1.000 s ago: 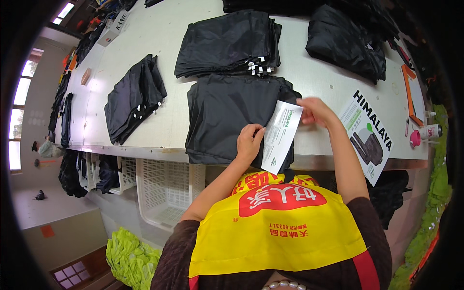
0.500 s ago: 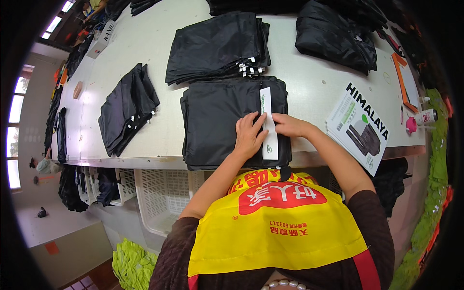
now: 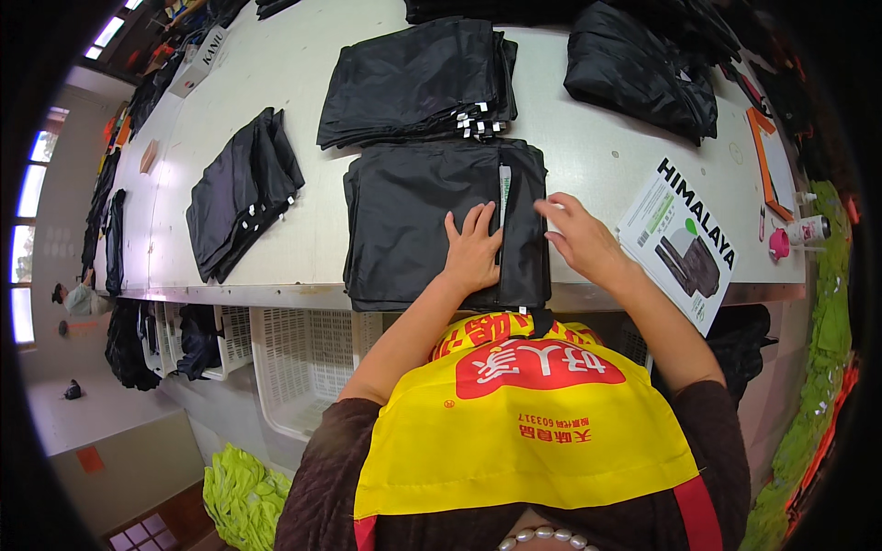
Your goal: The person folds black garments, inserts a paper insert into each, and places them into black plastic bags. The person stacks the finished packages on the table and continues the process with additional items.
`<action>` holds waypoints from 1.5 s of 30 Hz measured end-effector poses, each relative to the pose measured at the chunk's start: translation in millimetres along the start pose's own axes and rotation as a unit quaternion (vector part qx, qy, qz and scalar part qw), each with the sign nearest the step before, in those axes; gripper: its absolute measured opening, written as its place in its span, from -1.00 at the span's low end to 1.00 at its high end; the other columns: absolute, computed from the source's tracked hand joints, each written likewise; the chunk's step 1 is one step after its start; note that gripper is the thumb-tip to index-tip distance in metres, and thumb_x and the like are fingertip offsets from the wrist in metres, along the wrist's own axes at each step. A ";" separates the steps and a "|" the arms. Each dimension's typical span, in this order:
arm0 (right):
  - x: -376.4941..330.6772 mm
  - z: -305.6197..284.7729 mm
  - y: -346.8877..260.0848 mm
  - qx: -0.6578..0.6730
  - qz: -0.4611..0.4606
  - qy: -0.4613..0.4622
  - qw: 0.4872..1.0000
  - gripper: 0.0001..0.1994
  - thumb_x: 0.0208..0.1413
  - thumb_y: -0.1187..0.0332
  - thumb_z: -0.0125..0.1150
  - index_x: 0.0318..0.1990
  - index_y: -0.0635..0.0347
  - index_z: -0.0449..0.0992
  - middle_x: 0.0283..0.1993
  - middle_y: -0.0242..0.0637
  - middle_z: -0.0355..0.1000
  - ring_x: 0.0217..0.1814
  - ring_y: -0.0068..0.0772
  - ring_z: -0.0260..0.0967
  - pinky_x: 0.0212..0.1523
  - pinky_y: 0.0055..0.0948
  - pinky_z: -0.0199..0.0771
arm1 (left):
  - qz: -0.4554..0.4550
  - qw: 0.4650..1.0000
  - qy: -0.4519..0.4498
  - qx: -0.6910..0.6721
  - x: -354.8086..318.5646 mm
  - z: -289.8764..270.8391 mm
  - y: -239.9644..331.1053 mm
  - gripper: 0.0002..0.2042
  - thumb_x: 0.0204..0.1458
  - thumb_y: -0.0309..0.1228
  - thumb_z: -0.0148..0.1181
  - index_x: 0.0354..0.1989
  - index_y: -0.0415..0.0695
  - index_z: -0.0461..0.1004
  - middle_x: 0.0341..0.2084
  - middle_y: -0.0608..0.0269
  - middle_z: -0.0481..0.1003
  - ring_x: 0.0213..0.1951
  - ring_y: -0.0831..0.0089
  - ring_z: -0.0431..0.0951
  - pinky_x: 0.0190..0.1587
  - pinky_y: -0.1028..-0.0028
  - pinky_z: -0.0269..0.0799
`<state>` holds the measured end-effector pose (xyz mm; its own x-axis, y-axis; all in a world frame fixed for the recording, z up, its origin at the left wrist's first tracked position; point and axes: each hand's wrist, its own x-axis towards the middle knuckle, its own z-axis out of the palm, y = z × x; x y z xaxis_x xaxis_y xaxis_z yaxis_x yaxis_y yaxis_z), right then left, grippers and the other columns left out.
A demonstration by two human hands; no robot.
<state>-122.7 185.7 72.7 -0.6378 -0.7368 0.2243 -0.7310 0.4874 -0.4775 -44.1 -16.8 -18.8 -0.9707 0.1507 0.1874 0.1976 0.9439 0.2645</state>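
Both hands down on the folded black garment at the front edge of the table.

We've got our left hand point(image 3: 473, 250) pressed flat on the folded black garment point(image 3: 432, 216), fingers stretched out and close together, right beside a narrow white card point(image 3: 504, 188) that lies along the fold. Our right hand point(image 3: 581, 241) sits at the garment's right edge, fingers loosely curled and a bit apart; we can't really tell if it's pinching the fabric or just resting there. The garment lies on the white table point(image 3: 294, 110), near the front edge, just in front of a stack of black garments point(image 3: 413, 78). To the right there's a printed paper sheet point(image 3: 680, 239), to the left another black pile point(image 3: 239, 193), and a white basket point(image 3: 294, 354) under the table.
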 end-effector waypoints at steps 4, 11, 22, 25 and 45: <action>-8.5 39.5 18.4 0.121 0.324 -0.062 0.936 -0.53 0.00 0.05 0.20 -0.17 0.34 0.40 -0.26 -0.09 0.45 -0.26 -0.11 0.43 -0.25 -0.29 0.41 | -0.024 0.990 -0.001 -0.137 -1.8 -6.4 -2.7 -0.58 -0.13 -0.24 0.18 -0.04 -0.08 0.44 0.13 0.01 0.20 0.22 0.14 0.12 0.16 -0.16 -0.12; -2.5 56.4 21.1 0.107 0.313 -0.134 0.934 -0.67 0.00 0.11 0.20 -0.49 0.22 0.38 -0.46 -0.19 0.46 -0.39 -0.34 0.45 -0.43 -0.39 0.44 | -0.397 0.730 -0.018 -0.556 -77.7 -65.8 -6.4 -0.68 0.15 -0.21 0.03 -0.43 -0.25 0.50 -0.66 0.27 0.46 -0.64 0.58 0.42 -0.58 0.61 0.26; 7.4 14.1 -61.2 0.809 0.302 -0.094 0.496 -0.68 0.01 0.47 0.09 -0.03 0.26 0.33 -0.13 -0.20 0.45 -0.16 -0.33 0.48 -0.25 -0.32 0.60 | -0.434 0.299 0.171 -0.833 -98.7 -109.9 18.4 -0.54 0.10 -0.39 0.03 0.17 -0.24 0.12 0.07 0.01 0.30 0.09 0.12 0.35 0.13 0.12 0.32; -8.1 -8.0 -37.7 0.675 0.297 -0.160 0.656 -0.59 0.02 0.28 0.21 0.01 0.25 0.35 -0.06 -0.20 0.42 -0.10 -0.34 0.45 -0.22 -0.41 0.55 | -0.457 0.440 0.287 -0.718 -75.1 -151.6 1.9 -0.50 -0.04 -0.64 0.04 0.14 -0.25 0.16 0.03 0.04 0.34 0.04 0.16 0.40 0.08 0.18 0.39; -244.8 -95.6 148.1 -0.125 0.334 -0.178 0.917 -0.56 -0.11 0.48 0.20 0.01 0.30 0.37 0.03 0.08 0.32 0.05 0.08 0.30 0.04 -0.26 0.32 | -0.328 0.838 0.369 -0.231 -52.1 -116.1 -198.7 -0.78 0.00 -0.43 0.17 -0.20 -0.27 0.48 -0.28 0.20 0.47 -0.24 0.41 0.46 -0.14 0.45 0.37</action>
<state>-98.0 483.0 28.3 -0.8766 -0.3198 -0.3595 -0.2672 0.9449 -0.1890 -16.9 -246.3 28.7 -0.5762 -0.7397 0.3475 -0.1473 0.5122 0.8461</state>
